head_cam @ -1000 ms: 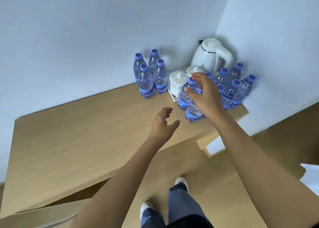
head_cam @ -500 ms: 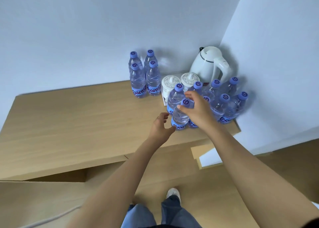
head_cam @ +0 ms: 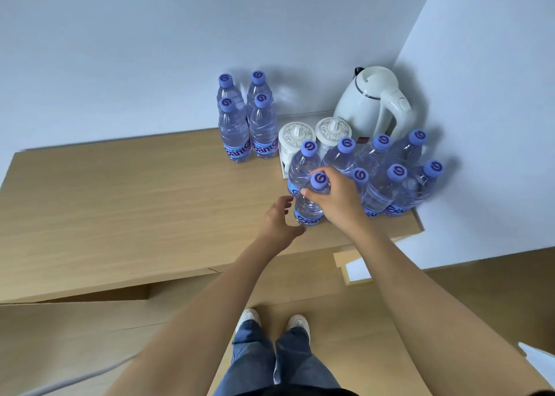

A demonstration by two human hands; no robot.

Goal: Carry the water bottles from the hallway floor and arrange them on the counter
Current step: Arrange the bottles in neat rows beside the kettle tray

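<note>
Bottle [head_cam: 309, 206] upright on the wooden surface [head_cam: 135, 203], at the front-left corner of a tight cluster of bottles [head_cam: 387, 182], label facing forward near the base. Right hand [head_cam: 336, 199] curled over its neck and shoulder from above, fingers wrapped just under the purple cap [head_cam: 319, 179], clamped on it. Left hand [head_cam: 277, 223] beside the lower body, fingers loosely curved and spread apart, thumb near the label; whether touching the plastic or just short of it, cannot tell. Holding nothing, by the look of it.

Likely risks from here:

- Top-heavy grip high on the neck: a sideways nudge on release could tip the bottle, and a fall rightward would knock into the neighbours packed just beside it, domino fashion.
- Close to the front edge of the surface: a push forward or a clumsy withdrawal of either hand could send it off toward the floor and the shoes [head_cam: 271, 320] below.
- Soft, thin plastic: too firm a squeeze would dent it and make it rock once let go.
- Behind the cluster, two white lidded jars [head_cam: 315, 131] and a white kettle [head_cam: 372, 101] in the corner; shoving the group back to gain room could crowd or topple them.

Separate group of four bottles [head_cam: 246, 119] by the wall, well apart to the left, out of harm's way.
</note>
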